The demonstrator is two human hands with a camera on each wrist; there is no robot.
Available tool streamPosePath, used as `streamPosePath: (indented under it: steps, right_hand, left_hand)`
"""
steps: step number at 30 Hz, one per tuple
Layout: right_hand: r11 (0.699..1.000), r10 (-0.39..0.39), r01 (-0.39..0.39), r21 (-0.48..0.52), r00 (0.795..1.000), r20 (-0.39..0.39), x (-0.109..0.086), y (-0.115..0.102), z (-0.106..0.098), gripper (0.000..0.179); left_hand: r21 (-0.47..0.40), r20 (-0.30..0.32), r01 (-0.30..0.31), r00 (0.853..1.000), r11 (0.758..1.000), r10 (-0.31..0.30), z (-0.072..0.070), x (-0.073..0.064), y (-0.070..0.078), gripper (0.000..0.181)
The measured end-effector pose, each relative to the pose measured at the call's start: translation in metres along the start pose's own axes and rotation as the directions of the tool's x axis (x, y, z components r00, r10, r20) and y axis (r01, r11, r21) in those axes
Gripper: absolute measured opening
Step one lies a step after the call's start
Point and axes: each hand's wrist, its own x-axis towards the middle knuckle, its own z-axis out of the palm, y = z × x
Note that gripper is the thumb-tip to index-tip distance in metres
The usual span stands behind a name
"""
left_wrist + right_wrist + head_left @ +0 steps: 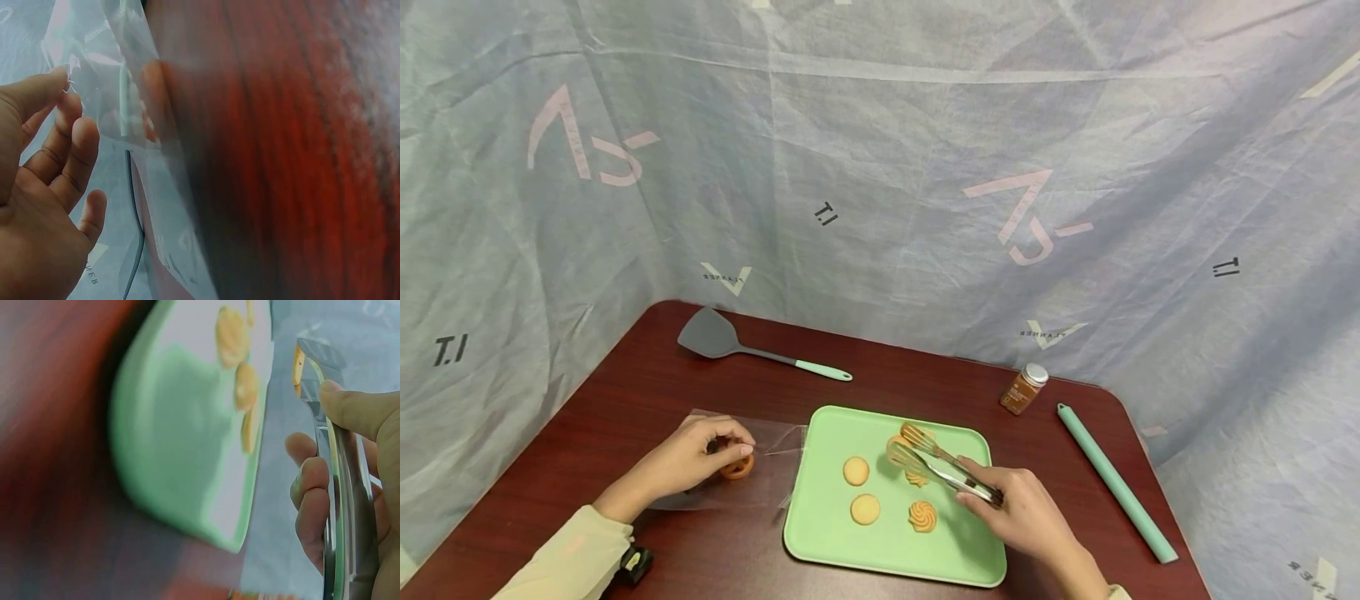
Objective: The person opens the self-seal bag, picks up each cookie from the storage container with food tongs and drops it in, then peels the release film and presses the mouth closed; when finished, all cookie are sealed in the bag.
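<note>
The left hand point(700, 454) pinches the edge of a clear bag point(778, 432), with a brown cookie point(737, 469) showing by its fingertips, in or under the plastic, while the right hand point(1028, 510) grasps tongs point(953, 478), whose grip on any cookie I cannot tell. Under the tongs, the green tray point(827, 546) carries round and swirled cookies point(865, 509). Beyond it stand a lidded jar point(1024, 389) with brown contents, a spatula point(709, 335) and a green rod point(1116, 482).
</note>
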Motion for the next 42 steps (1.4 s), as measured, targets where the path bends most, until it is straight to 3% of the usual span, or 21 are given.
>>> streamPosePath:
  steps: [8,12,15,24,32,37,42]
  right_hand:
    - [0.993,-0.118,0.115,0.037,0.990,0.076,0.040,-0.036,0.025,0.046]
    - [0.975,-0.221,0.217,0.040,0.969,0.114,0.059,-0.054,0.043,0.045]
    - [0.965,-0.261,0.253,0.068,0.951,0.163,0.068,-0.065,0.055,0.046]
    - [0.962,-0.275,0.263,0.078,0.929,0.250,0.087,-0.083,0.077,0.045]
    - [0.950,-0.311,0.307,0.060,0.904,0.292,0.101,-0.099,0.092,0.048]
    - [0.945,-0.320,0.324,0.039,0.898,0.302,0.109,-0.108,0.096,0.048]
    - [0.949,-0.305,0.316,0.021,0.896,0.322,0.115,-0.113,0.099,0.048]
  left_hand:
    - [0.003,-0.002,-0.007,1.000,1.000,0.007,-0.002,0.000,-0.001,0.019]
    - [0.008,0.002,0.001,1.000,1.000,-0.001,-0.003,0.001,-0.001,0.013]
    - [0.007,0.011,-0.001,1.000,1.000,0.001,-0.003,0.001,-0.001,0.014]
    - [0.009,-0.001,-0.014,1.000,1.000,0.014,-0.002,0.003,0.000,0.022]
    - [-0.017,0.006,-0.002,1.000,1.000,0.002,-0.004,0.001,0.001,0.011]
    - [-0.048,0.003,-0.011,1.000,0.999,0.011,-0.004,0.001,0.002,0.010]
    - [-0.027,-0.010,-0.016,1.000,1.000,0.016,-0.003,-0.001,0.003,0.011]
